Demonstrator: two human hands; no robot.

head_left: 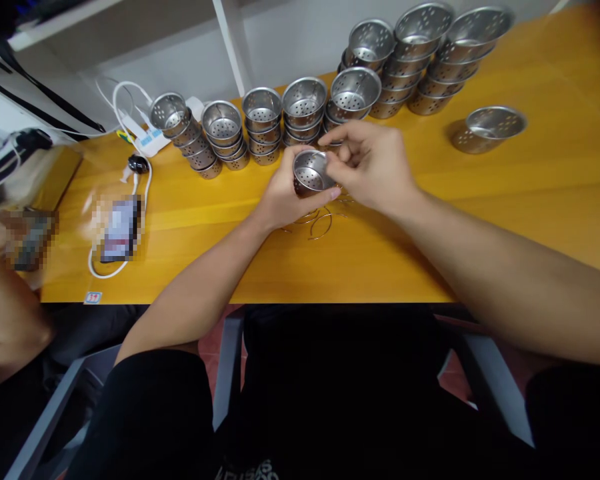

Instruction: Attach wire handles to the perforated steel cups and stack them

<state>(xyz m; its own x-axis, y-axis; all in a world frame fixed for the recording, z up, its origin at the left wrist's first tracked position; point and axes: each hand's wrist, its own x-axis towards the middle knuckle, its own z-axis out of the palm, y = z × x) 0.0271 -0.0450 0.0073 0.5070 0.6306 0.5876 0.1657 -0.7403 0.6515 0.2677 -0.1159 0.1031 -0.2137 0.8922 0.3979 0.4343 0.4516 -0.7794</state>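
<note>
My left hand (283, 198) cups a small perforated steel basket (309, 173) from below, above the yellow table (390, 260). My right hand (373, 163) pinches at the basket's right rim, fingers closed on it; whether a wire piece is between them I cannot tell. Thin bent wire handles (320, 223) lie on the table just under both hands.
Stacks of small steel baskets (263, 127) line the table's far edge. Larger stacked strainer bowls (430, 60) stand at the back right, one single bowl (490, 128) apart. A white power strip (147, 137), cables and a phone (120, 230) lie left. Another person's hand (0, 247) shows at far left.
</note>
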